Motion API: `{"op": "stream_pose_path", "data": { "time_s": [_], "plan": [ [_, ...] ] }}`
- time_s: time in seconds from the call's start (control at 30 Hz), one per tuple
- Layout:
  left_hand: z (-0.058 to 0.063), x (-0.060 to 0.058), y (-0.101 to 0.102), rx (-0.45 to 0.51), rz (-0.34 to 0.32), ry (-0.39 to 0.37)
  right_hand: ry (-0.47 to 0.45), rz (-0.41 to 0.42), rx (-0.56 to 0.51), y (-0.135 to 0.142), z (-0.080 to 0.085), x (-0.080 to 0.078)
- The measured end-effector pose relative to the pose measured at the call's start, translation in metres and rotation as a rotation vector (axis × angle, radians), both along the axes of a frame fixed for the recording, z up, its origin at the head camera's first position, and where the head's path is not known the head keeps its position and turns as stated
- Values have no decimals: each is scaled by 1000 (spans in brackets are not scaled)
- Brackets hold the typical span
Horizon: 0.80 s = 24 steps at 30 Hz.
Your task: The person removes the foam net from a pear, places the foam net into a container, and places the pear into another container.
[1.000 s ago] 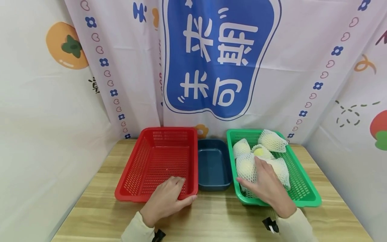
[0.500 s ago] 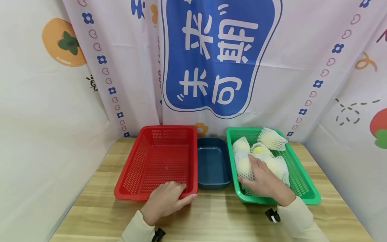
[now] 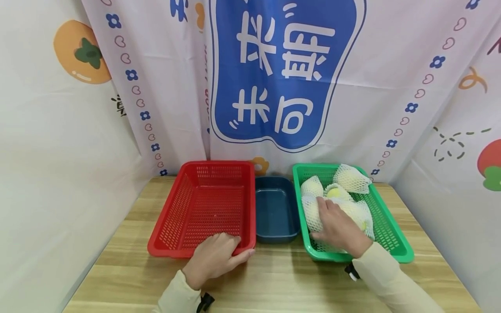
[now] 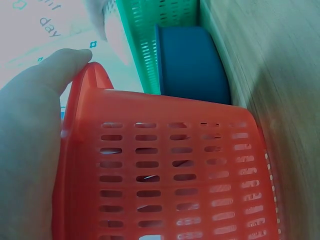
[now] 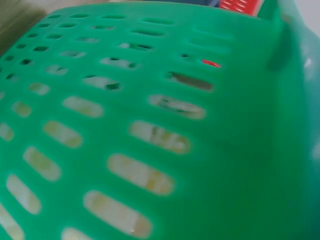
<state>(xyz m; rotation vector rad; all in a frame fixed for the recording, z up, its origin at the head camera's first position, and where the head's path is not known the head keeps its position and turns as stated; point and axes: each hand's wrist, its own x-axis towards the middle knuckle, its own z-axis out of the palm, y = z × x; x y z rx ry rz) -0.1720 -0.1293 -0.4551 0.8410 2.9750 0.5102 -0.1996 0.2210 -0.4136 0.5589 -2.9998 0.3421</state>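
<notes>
While the left hand [image 3: 216,258] grips the red basket [image 3: 168,252], left of the green basket [image 3: 387,228], one netted fruit [image 3: 311,214] lies near the green basket's left wall, touching the nearer right hand [image 3: 339,227]; whether that hand pinches it, I cannot tell.

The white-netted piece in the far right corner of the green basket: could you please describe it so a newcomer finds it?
On the wooden table, look to the green basket at the right. Go to its far right corner, beyond the right hand. Unlike the other netted pieces, this white-netted piece overlaps the far rim in the head view.
</notes>
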Motion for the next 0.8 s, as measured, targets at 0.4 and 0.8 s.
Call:
{"op": "stream_pose_path", "data": {
  "time_s": [0.4,0.8],
  "plan": [
    [0,-1,0,-7,-6,19,142,0,60,-5,-8,-1],
    [0,0,-1,1,-8,15,177,0,58,-5,-7,-1]
  ]
}}
